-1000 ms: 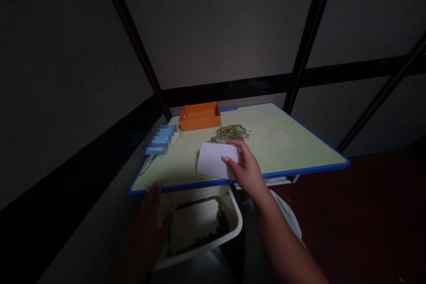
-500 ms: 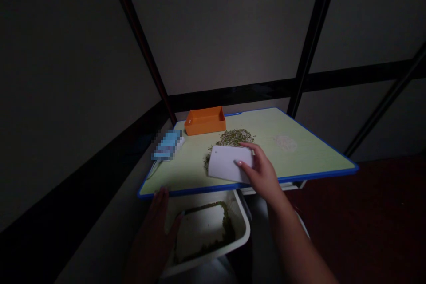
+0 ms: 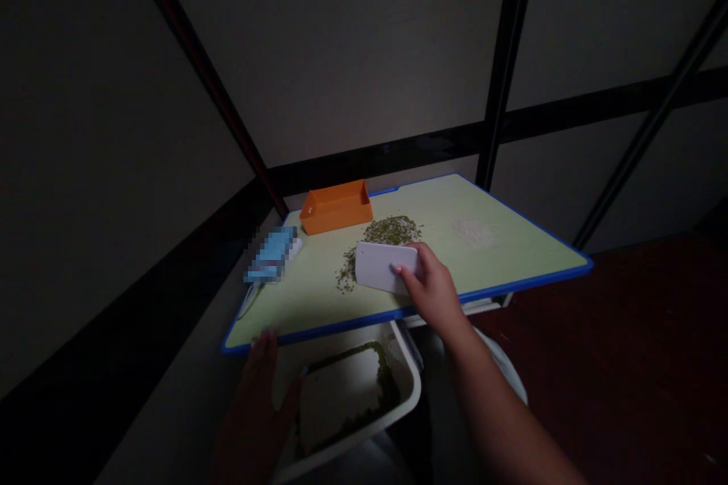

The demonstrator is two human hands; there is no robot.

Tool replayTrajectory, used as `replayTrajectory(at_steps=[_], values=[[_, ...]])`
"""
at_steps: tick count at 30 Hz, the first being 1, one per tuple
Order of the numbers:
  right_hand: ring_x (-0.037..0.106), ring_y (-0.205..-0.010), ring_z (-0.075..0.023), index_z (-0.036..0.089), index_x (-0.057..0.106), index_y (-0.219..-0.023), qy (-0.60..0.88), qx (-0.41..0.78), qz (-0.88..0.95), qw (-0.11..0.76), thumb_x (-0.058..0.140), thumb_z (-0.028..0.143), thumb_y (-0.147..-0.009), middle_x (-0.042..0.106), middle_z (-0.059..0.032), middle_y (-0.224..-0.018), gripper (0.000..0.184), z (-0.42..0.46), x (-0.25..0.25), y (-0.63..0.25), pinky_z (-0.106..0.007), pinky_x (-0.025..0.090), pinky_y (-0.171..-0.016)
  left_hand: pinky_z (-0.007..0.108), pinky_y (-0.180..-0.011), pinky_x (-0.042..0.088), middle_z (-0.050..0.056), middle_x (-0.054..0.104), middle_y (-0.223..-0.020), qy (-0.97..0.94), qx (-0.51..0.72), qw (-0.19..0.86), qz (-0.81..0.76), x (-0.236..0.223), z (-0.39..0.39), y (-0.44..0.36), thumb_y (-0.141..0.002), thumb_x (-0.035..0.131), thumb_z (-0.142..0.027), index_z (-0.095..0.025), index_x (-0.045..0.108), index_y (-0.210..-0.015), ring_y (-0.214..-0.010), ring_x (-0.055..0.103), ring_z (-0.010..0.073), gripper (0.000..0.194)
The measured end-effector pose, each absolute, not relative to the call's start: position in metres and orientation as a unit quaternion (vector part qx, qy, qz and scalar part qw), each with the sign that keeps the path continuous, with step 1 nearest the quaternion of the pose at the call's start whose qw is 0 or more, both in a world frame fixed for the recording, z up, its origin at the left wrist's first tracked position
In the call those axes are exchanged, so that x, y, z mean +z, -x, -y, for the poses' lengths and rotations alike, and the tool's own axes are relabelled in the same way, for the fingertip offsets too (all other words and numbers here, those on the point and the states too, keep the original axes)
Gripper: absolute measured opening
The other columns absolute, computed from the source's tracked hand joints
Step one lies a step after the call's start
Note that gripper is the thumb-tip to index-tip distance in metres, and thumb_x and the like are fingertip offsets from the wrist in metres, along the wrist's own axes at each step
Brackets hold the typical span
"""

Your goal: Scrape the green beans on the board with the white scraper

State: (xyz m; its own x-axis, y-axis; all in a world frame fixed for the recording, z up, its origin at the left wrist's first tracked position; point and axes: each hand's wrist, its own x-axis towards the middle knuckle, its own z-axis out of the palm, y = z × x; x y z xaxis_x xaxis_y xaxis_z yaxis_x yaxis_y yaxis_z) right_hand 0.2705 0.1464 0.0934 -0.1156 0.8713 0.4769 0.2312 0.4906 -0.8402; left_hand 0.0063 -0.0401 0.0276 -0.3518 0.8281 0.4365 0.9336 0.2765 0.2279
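My right hand (image 3: 435, 288) grips a white plastic scraper (image 3: 381, 265), thumb on its near face. The scraper stands tilted on the pale green board (image 3: 307, 295), against the near side of a loose heap of small green and pale bits (image 3: 392, 229). Some bits lie scattered left of its edge. At the left side of a white tub (image 3: 406, 402) under the board's front edge is my left hand (image 3: 265, 386). Its fingers and thumb are stretched apart, the fingertips close to the board's edge and the thumb over the tub. Green bits line the tub's inner edges.
An orange open tray (image 3: 337, 208) stands at the board's back left. Near the left edge lies a blurred-out blue item (image 3: 271, 254) with a white cable. A pale, thin heap (image 3: 475, 231) is at the right. A blue rim borders the board; dark-framed wall panels stand behind.
My right hand has drawn the scraper slightly, showing more scattered green bits at its left. The whole view has shifted a little. My left hand stays by the tub.
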Motion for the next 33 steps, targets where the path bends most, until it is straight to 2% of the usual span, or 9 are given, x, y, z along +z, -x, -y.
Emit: replayTrajectory(at_steps=[5, 22, 33], values=[[0.063, -0.08, -0.0236, 0.023, 0.055, -0.103, 0.396, 0.317, 0.684, 0.525, 0.055, 0.03, -0.085, 0.068, -0.005, -0.086, 0.019, -0.1472, 0.0902, -0.2661, -0.03, 0.045, -0.069, 0.049, -0.115, 0.038, 0.011, 0.035, -0.157, 0.557, -0.224, 0.12, 0.79, 0.0286, 0.0389, -0.0072, -0.087, 0.042, -0.054, -0.019, 0.031, -0.148, -0.145, 0.03, 0.026, 0.072], [0.06, -0.077, -0.0197, 0.022, 0.056, -0.101, 0.363, 0.355, 0.683, 0.526, 0.059, 0.028, -0.082, 0.066, -0.0016, -0.083, 0.02, -0.1491, 0.0883, -0.2684, -0.027, 0.045, -0.067, 0.046, -0.115, 0.039, 0.009, 0.035, -0.157, 0.55, -0.236, 0.114, 0.793, 0.0311, 0.0409, -0.0119, -0.087, 0.045, -0.05, -0.022, 0.031, -0.148, -0.145, 0.03, 0.0239, 0.069], [0.059, -0.077, -0.0193, 0.021, 0.056, -0.1, 0.343, 0.377, 0.689, 0.516, 0.059, 0.029, -0.082, 0.065, -0.0013, -0.084, 0.02, -0.1495, 0.0886, -0.2696, -0.029, 0.044, -0.069, 0.046, -0.116, 0.037, 0.011, 0.035, -0.156, 0.541, -0.227, 0.093, 0.804, 0.0353, 0.0396, -0.0146, -0.086, 0.043, -0.055, -0.017, 0.036, -0.146, -0.145, 0.031, 0.0255, 0.072]])
